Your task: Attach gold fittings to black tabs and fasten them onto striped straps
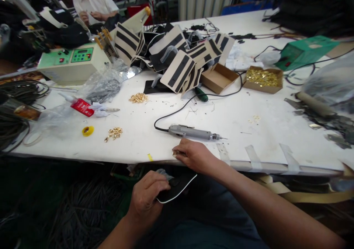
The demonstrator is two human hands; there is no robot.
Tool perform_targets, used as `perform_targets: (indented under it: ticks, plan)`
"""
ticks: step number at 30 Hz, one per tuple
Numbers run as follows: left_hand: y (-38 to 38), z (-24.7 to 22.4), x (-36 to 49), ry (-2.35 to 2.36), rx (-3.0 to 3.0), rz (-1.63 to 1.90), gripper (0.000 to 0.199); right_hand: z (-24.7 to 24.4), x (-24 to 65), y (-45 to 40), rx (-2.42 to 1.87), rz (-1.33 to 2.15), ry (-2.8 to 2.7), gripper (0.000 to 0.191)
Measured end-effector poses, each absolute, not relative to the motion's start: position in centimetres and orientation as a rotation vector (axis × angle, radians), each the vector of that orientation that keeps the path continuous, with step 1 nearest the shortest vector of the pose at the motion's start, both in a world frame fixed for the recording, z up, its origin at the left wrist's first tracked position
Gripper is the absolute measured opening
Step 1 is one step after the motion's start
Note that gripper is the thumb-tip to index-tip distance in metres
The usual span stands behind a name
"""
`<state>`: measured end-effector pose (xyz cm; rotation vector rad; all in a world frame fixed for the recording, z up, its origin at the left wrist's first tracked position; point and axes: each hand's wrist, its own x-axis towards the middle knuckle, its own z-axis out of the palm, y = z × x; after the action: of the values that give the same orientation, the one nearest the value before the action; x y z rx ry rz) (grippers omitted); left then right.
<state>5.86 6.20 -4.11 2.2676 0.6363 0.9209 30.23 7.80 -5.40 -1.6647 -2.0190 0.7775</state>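
Observation:
My left hand [148, 193] grips a black panel with a white edge [179, 188] above my lap, its fingers closed on the panel's left side. A bit of clear plastic shows at the panel's top. Just over the table's front edge, my right hand [193, 154] pinches a small gold metal fitting [174, 153] between thumb and fingers. Behind that hand lies a grey electric screwdriver [193, 132], its bit pointing right and its black cord running back. To the left sit a small pile of gold clasps [114, 133] and a yellow tape roll [87, 131].
Striped beige and black panels [178, 70] are heaped at the back, beside an open cardboard box [218, 79] and a box of gold pieces [262, 77]. A red glue tube [82, 107], a control unit [74, 63] and a green device [304, 52] stand around. Another person [95, 6] sits behind.

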Motion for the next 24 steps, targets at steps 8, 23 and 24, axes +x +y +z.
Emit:
perform_targets:
  ticks: [8,23,24]
  plan:
    - [3.7,-0.9,2.7,0.569,2.55,0.953,0.013,-3.5,28.7,5.5,-1.435,1.001,-1.663,0.006]
    - [1.6,1.8,1.2,0.458,2.76,0.974,0.018,2.3,27.7,0.9,-0.893,1.335,-1.972,0.013]
    - [1.5,1.8,1.1,0.456,2.748,0.974,0.018,2.3,27.8,0.8,-0.9,1.327,-1.969,0.012]
